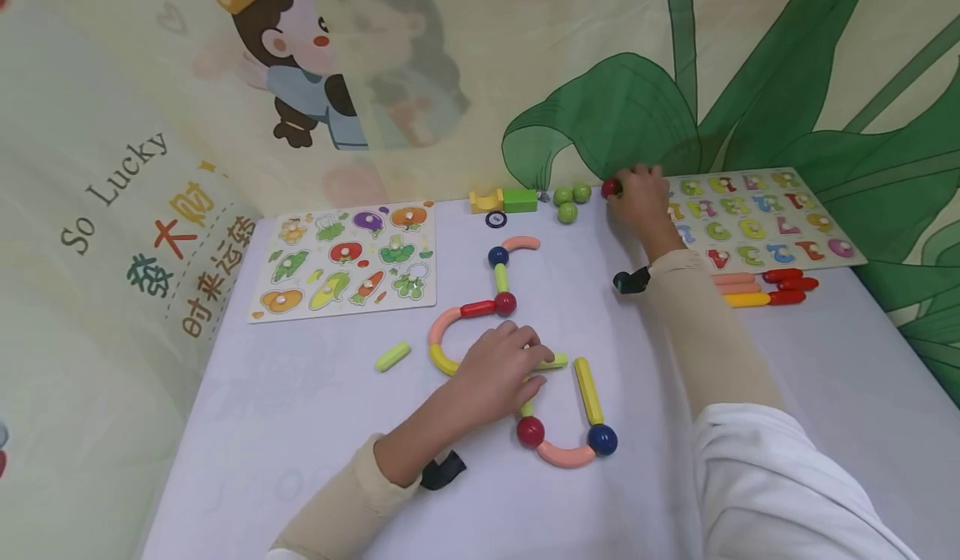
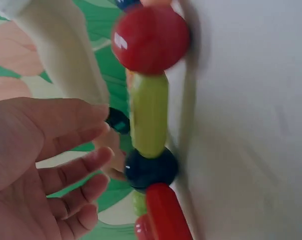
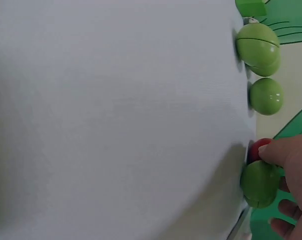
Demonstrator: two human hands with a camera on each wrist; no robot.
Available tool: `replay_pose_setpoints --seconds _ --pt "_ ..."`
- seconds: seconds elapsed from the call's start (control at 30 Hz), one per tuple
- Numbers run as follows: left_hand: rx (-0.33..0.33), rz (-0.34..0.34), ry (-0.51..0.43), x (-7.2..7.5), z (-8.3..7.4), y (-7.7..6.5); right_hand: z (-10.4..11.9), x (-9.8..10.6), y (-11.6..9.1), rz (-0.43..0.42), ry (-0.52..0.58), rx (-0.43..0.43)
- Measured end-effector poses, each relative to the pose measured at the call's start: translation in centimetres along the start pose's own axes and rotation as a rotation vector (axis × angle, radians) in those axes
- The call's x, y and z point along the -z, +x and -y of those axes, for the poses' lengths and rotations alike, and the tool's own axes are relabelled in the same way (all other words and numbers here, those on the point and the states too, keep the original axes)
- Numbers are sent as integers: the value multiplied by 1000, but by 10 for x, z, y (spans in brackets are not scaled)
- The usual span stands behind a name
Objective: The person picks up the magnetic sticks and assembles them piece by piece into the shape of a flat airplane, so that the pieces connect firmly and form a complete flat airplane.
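Note:
My right hand (image 1: 641, 206) reaches to the back edge and pinches a red ball (image 1: 611, 187). In the right wrist view its thumb lies on that red ball (image 3: 260, 150), with a green ball (image 3: 261, 184) right against it. My left hand (image 1: 497, 372) hovers over the middle of a winding chain of toy sticks and balls, fingers loose and holding nothing. In the left wrist view the fingers are apart from a light green stick (image 2: 149, 115) between a red ball (image 2: 151, 40) and a blue ball (image 2: 152, 170). The left hand hides part of the chain in the head view.
A loose green stick (image 1: 393, 357) lies left of the chain. Puzzle boards with vegetables (image 1: 315, 252) and numbers (image 1: 847, 253) flank the back. Three green balls (image 1: 567, 212), a yellow block (image 1: 486, 202) and a green block (image 1: 521, 201) stand at the back; red-ended sticks (image 1: 786, 297) lie right.

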State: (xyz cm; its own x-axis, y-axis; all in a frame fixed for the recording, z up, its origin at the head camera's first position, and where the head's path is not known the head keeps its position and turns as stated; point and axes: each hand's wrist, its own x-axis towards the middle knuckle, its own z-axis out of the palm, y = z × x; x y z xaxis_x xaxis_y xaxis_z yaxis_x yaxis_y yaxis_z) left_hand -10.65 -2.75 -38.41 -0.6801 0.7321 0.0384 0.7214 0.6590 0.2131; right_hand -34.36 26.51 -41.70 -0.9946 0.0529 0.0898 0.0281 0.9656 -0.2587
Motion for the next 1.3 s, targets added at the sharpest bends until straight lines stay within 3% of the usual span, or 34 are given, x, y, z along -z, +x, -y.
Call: replay_pose_setpoints --seconds 0.17,0.33,0.53,0.67,0.77,0.93,1.03,1.13,1.3 --pt "41 39 29 -7 4 15 -2 -5 -1 -53 -17 -13" --pt "58 84 69 -13 5 25 -2 -5 -7 -62 75 -68" --pt "65 86 55 -19 8 30 4 0 -24 50 200 -125" --pt "78 80 41 -22 8 30 10 13 -52 210 270 -127" --pt "87 74 34 -23 8 30 17 18 -84 357 328 -42" --pt "93 67 39 -24 9 29 33 10 -144 545 472 235" --pt "96 59 46 -23 9 29 43 4 -172 632 569 359" --pt "102 48 49 -23 10 29 49 0 -187 661 632 400" --pt "97 39 48 -24 11 28 48 -3 -191 675 658 397"
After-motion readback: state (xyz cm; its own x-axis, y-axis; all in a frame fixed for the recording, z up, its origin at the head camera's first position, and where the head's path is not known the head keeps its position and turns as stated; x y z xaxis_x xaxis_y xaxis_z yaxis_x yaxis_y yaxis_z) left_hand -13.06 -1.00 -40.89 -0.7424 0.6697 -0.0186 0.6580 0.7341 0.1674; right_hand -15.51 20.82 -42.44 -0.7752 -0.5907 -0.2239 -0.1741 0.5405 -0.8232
